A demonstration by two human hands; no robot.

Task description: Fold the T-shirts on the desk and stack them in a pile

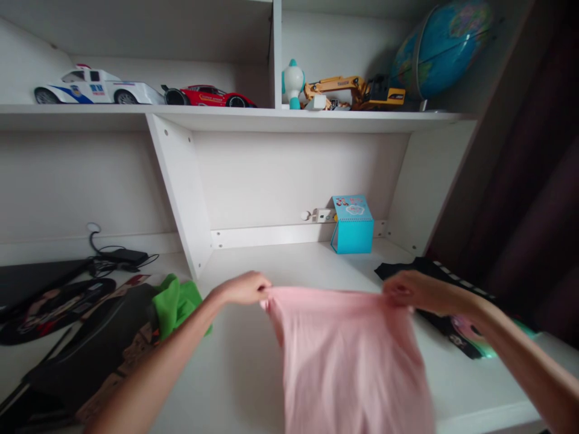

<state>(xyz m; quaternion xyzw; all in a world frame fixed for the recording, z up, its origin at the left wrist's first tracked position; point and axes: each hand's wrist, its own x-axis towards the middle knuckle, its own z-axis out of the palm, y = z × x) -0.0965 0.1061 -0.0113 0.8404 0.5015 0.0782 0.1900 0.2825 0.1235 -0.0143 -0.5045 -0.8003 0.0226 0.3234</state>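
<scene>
A pink piece of clothing [353, 361] hangs stretched between my two hands above the white desk [235, 355]. My left hand [246, 287] is closed on one upper corner of it. The other upper corner is pinched in my right hand [402, 290], which is slightly blurred. Its top edge runs nearly level between the hands, and the lower part drops out of the frame, so I cannot tell which garment it is. Behind my right hand lies dark folded clothing [441, 274] with white stripes. Bright green cloth [174, 301] lies beside my left forearm.
A blue desk calendar [355, 226] stands at the back near a power socket [323, 215]. On the left are a dark bag [90, 349] and a black adapter with cables [126, 256]. The shelf above holds toy cars [210, 96], a toy excavator [357, 90] and a globe [446, 51].
</scene>
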